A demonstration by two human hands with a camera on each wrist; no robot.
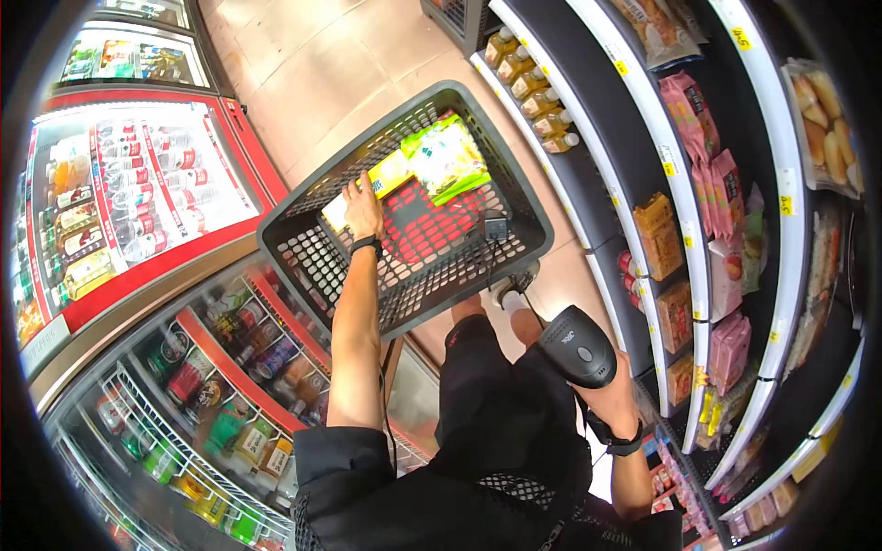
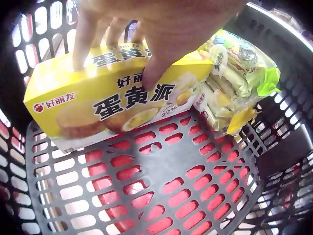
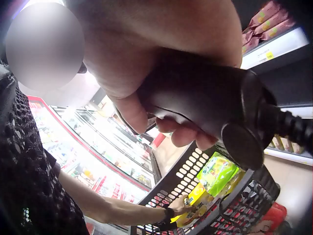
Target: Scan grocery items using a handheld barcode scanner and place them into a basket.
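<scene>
Inside a dark grey shopping basket (image 2: 171, 164), my left hand (image 1: 364, 209) grips a yellow egg yolk pie box (image 2: 122, 105) from above. Its thumb presses the printed front while the other fingers lie over the top. Beside the box is a green and white snack bag (image 1: 447, 156) with small wrapped packs showing through. My right hand (image 1: 614, 399) holds a black handheld barcode scanner (image 1: 577, 347) out to the right of the basket. In the right wrist view its fingers wrap the scanner's handle, and a coiled cord runs off the end.
Red shows through the basket's slotted floor. A red-edged freezer (image 1: 165, 184) with bottles stands at left, with a drinks cooler (image 1: 220, 395) nearer. Shelves at right carry juice bottles (image 1: 533, 92), pink packets (image 1: 721, 211) and bagged bread (image 1: 824, 119). My legs are just behind the basket.
</scene>
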